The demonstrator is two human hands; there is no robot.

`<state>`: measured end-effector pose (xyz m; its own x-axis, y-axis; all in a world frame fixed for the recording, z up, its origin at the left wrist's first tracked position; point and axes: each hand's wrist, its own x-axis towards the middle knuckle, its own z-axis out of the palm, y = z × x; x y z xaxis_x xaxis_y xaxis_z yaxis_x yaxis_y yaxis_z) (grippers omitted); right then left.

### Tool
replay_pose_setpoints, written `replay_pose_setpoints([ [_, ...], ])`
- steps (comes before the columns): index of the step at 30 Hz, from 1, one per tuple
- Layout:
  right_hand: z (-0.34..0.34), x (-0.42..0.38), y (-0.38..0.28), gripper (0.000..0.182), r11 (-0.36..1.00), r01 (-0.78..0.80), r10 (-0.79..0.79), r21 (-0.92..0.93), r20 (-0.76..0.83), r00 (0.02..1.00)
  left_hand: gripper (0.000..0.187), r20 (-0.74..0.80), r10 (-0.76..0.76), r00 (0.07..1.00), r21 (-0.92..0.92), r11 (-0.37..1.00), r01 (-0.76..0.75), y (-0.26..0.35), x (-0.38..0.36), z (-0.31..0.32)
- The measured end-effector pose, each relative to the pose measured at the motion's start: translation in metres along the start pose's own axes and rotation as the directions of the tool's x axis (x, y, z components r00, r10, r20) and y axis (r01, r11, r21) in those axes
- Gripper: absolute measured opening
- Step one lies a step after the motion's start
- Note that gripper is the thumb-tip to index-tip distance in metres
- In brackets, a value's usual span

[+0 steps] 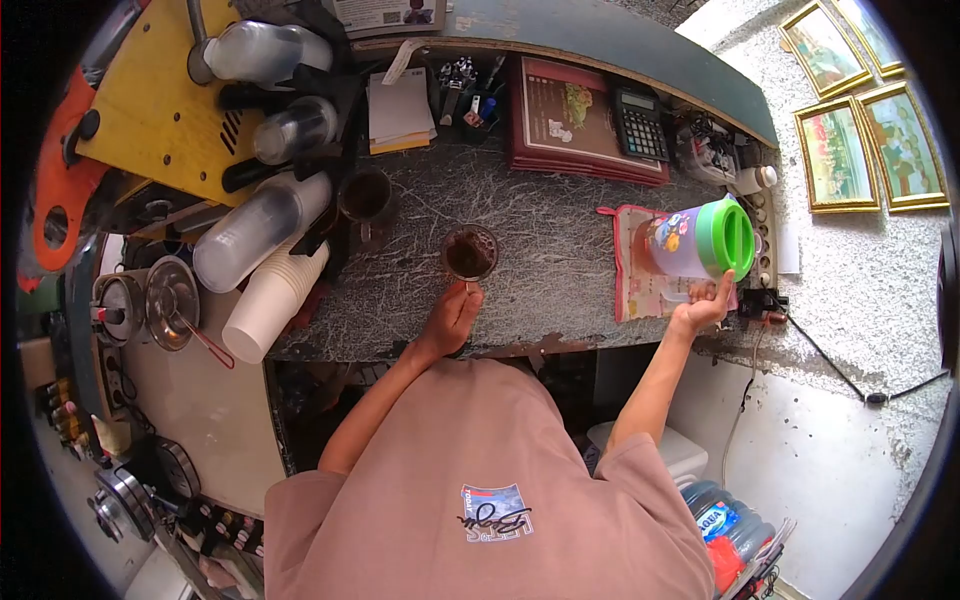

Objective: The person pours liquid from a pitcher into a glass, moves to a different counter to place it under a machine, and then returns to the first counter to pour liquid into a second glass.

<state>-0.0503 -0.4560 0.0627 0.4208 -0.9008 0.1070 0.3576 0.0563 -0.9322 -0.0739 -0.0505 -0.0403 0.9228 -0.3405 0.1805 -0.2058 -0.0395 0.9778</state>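
While the left hand (452, 322) pinches a mug (470, 252) and the right hand (705, 305) grips a pitcher (682, 240), another mug (365, 196) stands left of frame centre, near stacked cups (276, 300).

The left forearm (378, 398) slants forward and inward, its wrist over the near edge of the table (560, 225); the left hand (453, 318) is just past that edge, fingers curled closed. The right forearm (652, 382) angles forward and outward, and the right hand (706, 306) is near the table's near right corner, fingers bent, thumb extended forward. The torso (440, 440) faces the near edge.
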Motion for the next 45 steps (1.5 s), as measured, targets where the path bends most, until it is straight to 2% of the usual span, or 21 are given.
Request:
replay_pose_setpoints([
  [8, -0.01, 0.009, 0.008, 0.024, 1.0, -0.011, 0.012, -0.013, 0.034, 0.999, 0.032, 0.015, -0.031, 0.999, -0.012, 0.999, 0.031, 0.004, 0.0, -0.002],
  [14, -0.001, -0.01, 0.003, 0.032, 0.969, 0.066, -0.066, -0.237, 0.005, 0.998, 0.032, 0.001, -0.051, 0.999, -0.006, 0.999, 0.051, 0.002, 0.0, -0.002],
  [16, 0.009, -0.025, -0.001, 0.039, 0.801, 0.309, -0.376, -0.512, -0.03, 0.926, 0.032, 0.012, -0.042, 0.999, 0.007, 0.999, 0.042, 0.0, -0.001, -0.001],
  [17, 0.007, -0.03, 0.005, 0.039, 0.803, 0.307, -0.372, -0.51, -0.028, 0.928, 0.032, 0.019, -0.05, 0.999, 0.002, 0.999, 0.05, -0.003, -0.002, 0.0],
  [19, 0.004, -0.052, 0.011, 0.049, 0.441, 0.424, -0.694, -0.791, 0.0, 0.72, 0.031, 0.011, -0.063, 0.998, 0.005, 0.998, 0.063, -0.001, -0.002, -0.002],
  [20, 0.006, -0.072, 0.009, 0.043, 0.324, 0.487, -0.734, -0.811, 0.11, 0.671, 0.031, 0.032, -0.063, 0.998, -0.005, 0.998, 0.063, 0.002, 0.001, -0.004],
  [21, 0.011, -0.087, 0.011, 0.043, 0.332, 0.494, -0.726, -0.804, 0.117, 0.678, 0.03, 0.051, -0.065, 0.997, -0.014, 0.998, 0.066, 0.005, 0.002, -0.005],
  [23, 0.021, -0.111, 0.017, 0.035, 0.222, 0.746, -0.717, -0.628, 0.414, 0.561, 0.029, 0.046, -0.08, 0.996, -0.015, 0.997, 0.08, 0.009, 0.002, -0.006],
  [24, 0.032, -0.125, 0.019, 0.026, 0.355, 0.775, -0.613, -0.523, 0.496, 0.616, 0.028, 0.055, -0.084, 0.995, -0.025, 0.996, 0.086, 0.01, 0.002, -0.006],
  [25, 0.042, -0.135, 0.029, 0.023, 0.607, 0.653, -0.401, -0.452, 0.535, 0.743, 0.028, 0.04, -0.091, 0.995, -0.018, 0.996, 0.092, 0.01, 0.002, -0.005],
  [26, 0.052, -0.145, 0.038, 0.021, 0.802, 0.452, -0.161, -0.391, 0.588, 0.793, 0.027, 0.033, -0.081, 0.996, -0.015, 0.997, 0.082, 0.011, 0.001, -0.005],
  [28, 0.084, -0.16, 0.043, 0.032, 0.91, 0.115, 0.251, -0.399, 0.749, 0.614, 0.027, 0.016, -0.067, 0.998, -0.007, 0.998, 0.068, 0.01, 0.001, -0.003],
  [30, 0.1, -0.172, 0.08, 0.051, 0.916, -0.267, 0.385, -0.298, 0.839, 0.385, 0.026, -0.011, -0.085, 0.996, 0.013, 0.996, 0.085, 0.009, 0.0, 0.0],
  [31, 0.11, -0.179, 0.093, 0.051, 0.916, -0.27, 0.382, -0.296, 0.848, 0.368, 0.026, -0.03, -0.085, 0.996, 0.019, 0.996, 0.085, 0.012, 0.0, 0.001],
  [33, 0.128, -0.19, 0.108, 0.057, 0.852, -0.318, 0.468, -0.415, 0.878, 0.107, 0.023, -0.079, -0.123, 0.989, 0.012, 0.992, 0.124, 0.017, -0.002, 0.004],
  [34, 0.136, -0.19, 0.109, 0.057, 0.849, -0.321, 0.465, -0.419, 0.882, 0.079, 0.023, -0.106, -0.128, 0.986, 0.019, 0.991, 0.131, 0.018, -0.003, 0.007],
  [36, 0.153, -0.187, 0.108, 0.055, 0.74, -0.457, 0.44, -0.493, 0.869, -0.224, 0.022, -0.149, -0.218, 0.964, -0.035, 0.976, 0.215, 0.02, -0.003, 0.012],
  [37, 0.159, -0.185, 0.106, 0.055, 0.735, -0.457, 0.432, -0.5, 0.866, -0.253, 0.022, -0.179, -0.222, 0.958, -0.029, 0.975, 0.22, 0.025, -0.002, 0.014],
  [39, 0.166, -0.176, 0.104, 0.057, 0.629, -0.549, 0.34, -0.55, 0.83, -0.442, 0.028, -0.323, -0.245, 0.914, -0.05, 0.969, 0.242, 0.035, -0.002, 0.019],
  [43, 0.168, -0.161, 0.108, 0.074, 0.62, -0.477, 0.329, -0.623, 0.758, -0.563, 0.027, -0.409, -0.305, 0.86, -0.047, 0.948, 0.314, 0.035, -0.011, 0.018],
  [45, 0.168, -0.156, 0.107, 0.085, 0.626, -0.395, 0.342, -0.672, 0.692, -0.636, 0.023, -0.483, -0.256, 0.838, -0.028, 0.96, 0.277, 0.036, -0.011, 0.016],
])
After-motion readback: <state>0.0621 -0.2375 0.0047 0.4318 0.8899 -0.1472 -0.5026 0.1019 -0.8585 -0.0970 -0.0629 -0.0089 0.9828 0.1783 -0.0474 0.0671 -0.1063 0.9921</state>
